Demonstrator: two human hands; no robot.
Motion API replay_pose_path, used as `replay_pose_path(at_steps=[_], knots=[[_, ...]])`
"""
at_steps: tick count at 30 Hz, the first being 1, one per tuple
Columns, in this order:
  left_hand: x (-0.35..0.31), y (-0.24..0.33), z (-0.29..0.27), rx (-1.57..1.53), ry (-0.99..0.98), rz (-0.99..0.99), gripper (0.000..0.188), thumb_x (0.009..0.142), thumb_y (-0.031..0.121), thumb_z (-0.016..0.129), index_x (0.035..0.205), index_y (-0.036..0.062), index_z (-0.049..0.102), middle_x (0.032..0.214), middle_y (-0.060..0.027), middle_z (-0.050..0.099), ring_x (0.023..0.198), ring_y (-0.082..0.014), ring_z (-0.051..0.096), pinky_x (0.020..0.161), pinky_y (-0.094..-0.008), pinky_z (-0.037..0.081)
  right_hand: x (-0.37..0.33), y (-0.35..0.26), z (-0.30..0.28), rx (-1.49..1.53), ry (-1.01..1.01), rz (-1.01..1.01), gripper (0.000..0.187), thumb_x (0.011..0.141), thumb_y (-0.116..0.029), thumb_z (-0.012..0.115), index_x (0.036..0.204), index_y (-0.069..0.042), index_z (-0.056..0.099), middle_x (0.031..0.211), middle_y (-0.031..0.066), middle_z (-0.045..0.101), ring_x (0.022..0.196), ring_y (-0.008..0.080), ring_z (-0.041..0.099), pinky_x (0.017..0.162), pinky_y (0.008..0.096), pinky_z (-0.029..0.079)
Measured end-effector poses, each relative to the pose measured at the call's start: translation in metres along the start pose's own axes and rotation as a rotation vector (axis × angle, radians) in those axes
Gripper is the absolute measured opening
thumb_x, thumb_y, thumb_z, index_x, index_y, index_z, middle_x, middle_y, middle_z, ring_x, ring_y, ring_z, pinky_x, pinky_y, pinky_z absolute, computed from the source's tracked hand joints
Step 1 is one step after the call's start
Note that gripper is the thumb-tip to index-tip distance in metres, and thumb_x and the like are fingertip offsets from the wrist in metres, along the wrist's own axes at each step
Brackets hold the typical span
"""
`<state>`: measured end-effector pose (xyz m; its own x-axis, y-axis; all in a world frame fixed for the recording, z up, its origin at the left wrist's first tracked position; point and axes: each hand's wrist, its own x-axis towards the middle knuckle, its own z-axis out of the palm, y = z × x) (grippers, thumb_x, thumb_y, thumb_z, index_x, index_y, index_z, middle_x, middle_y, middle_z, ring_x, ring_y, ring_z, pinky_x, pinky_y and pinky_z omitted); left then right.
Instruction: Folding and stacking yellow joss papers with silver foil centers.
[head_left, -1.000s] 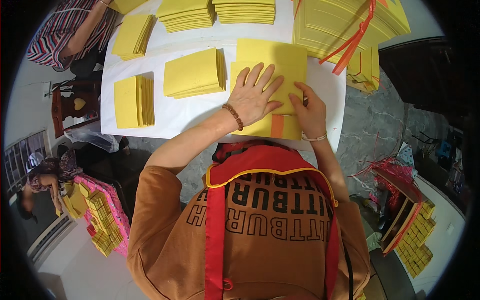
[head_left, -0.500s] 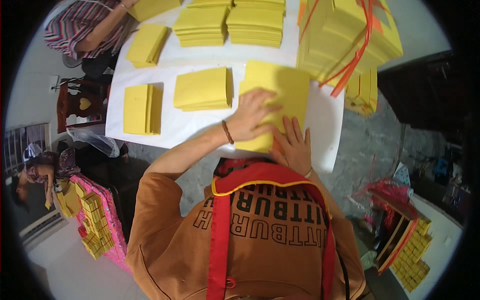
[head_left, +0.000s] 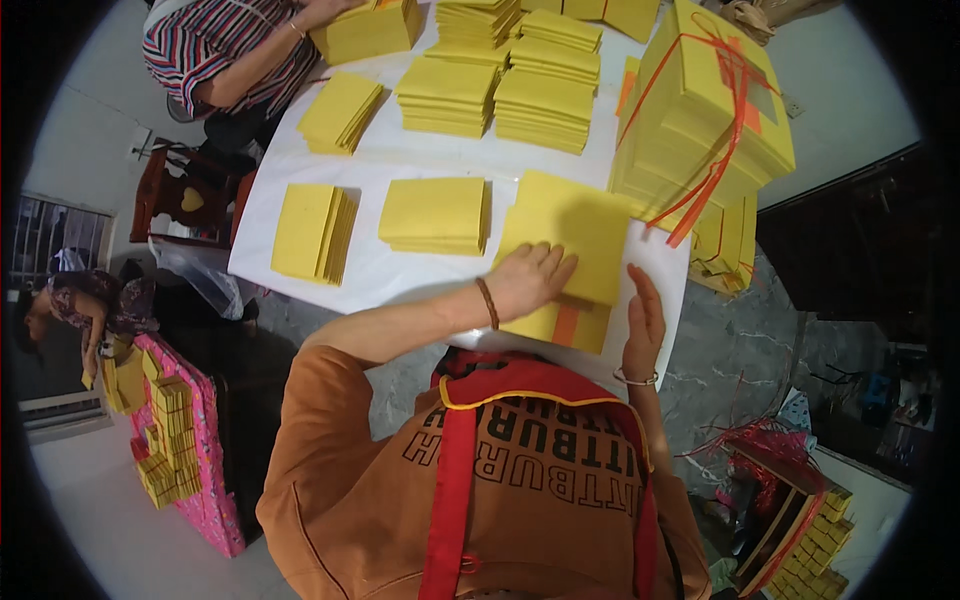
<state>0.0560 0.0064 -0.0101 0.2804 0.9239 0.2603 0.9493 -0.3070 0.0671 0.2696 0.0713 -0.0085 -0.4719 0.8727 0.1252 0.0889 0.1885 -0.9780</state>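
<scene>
Straight ahead of me, at the near edge of the white table [head_left: 360, 296], lies a large yellow paper [head_left: 575, 205] with an orange strip showing near its lower end. My left hand [head_left: 535, 278] rests on it, fingers curled together at a folded edge; the fingertips are partly hidden. Beside the paper's right edge is my right hand [head_left: 645, 315], its fingers stretched out and holding nothing. To the left lie two small stacks of folded yellow paper, a nearer stack [head_left: 435, 215] and a farther-left stack [head_left: 307, 232].
More yellow paper stacks [head_left: 545, 105] cover the table's far part. A tall yellow bundle tied with red string [head_left: 660, 125] stands at the right. A person in a striped top [head_left: 225, 50] works at the far left. Another person [head_left: 90, 310] is by a pink-covered table [head_left: 208, 450].
My left hand has curled its fingers on the yellow paper. My right hand has moved off the paper to its right side, and the orange strip now shows more. The view has shifted slightly.
</scene>
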Motion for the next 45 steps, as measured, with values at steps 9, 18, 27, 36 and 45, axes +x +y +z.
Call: replay_pose_path(at_steps=[9, 18, 27, 36, 45], knots=[[-0.07, -0.113, -0.034, 0.231, 0.339, -0.211, 0.047, 0.075, 0.006, 0.052, 0.122, 0.0082, 0.052, 0.116, -0.0118, 0.057, 0.106, -0.0256, 0.055, 0.09, -0.0392, 0.043, -0.004, 0.016, 0.0, 0.117, 0.061, 0.099, 0.031, 0.096, -0.016, 0.042, 0.119, 0.003, 0.054, 0.119, 0.0102, 0.057, 0.115, 0.018, 0.049, 0.1, 0.0298, 0.034], [-0.115, -0.124, 0.029, 0.219, -0.018, -0.355, 0.054, 0.079, 0.008, 0.052, 0.131, 0.0144, 0.044, 0.128, -0.0145, 0.048, 0.117, -0.0298, 0.046, 0.096, -0.0435, 0.038, -0.004, 0.012, 0.01, -0.015, -0.044, 0.093, 0.027, 0.095, -0.015, 0.045, 0.11, 0.002, 0.06, 0.106, 0.0087, 0.063, 0.1, 0.0158, 0.056, 0.09, 0.0276, 0.041], [-0.119, -0.104, 0.046, 0.101, -0.119, -0.517, 0.07, 0.074, 0.011, 0.058, 0.14, 0.0128, 0.032, 0.142, -0.0207, 0.028, 0.131, -0.0365, 0.026, 0.108, -0.0489, 0.02, -0.004, 0.013, 0.017, -0.013, -0.072, 0.113, 0.021, 0.093, -0.011, 0.05, 0.106, 0.002, 0.06, 0.099, 0.0087, 0.064, 0.093, 0.0148, 0.059, 0.085, 0.027, 0.044], [-0.111, -0.123, 0.013, -0.018, -0.236, -0.468, 0.083, 0.069, 0.013, 0.064, 0.142, 0.0134, 0.024, 0.144, -0.0193, 0.025, 0.131, -0.0376, 0.025, 0.107, -0.0499, 0.021, 0.003, 0.009, 0.011, -0.076, -0.102, 0.024, 0.021, 0.091, -0.011, 0.054, 0.106, 0.0, 0.061, 0.097, 0.0088, 0.065, 0.09, 0.0148, 0.061, 0.082, 0.0269, 0.046], [-0.067, -0.066, -0.037, -0.241, -0.007, -0.223, 0.063, 0.072, 0.011, 0.064, 0.132, 0.0092, 0.042, 0.129, -0.0193, 0.044, 0.118, -0.0345, 0.041, 0.096, -0.0455, 0.034, 0.0, 0.035, 0.006, -0.111, -0.08, -0.021, 0.02, 0.088, -0.011, 0.057, 0.104, -0.001, 0.062, 0.097, 0.0099, 0.066, 0.091, 0.0168, 0.062, 0.081, 0.0277, 0.047]])
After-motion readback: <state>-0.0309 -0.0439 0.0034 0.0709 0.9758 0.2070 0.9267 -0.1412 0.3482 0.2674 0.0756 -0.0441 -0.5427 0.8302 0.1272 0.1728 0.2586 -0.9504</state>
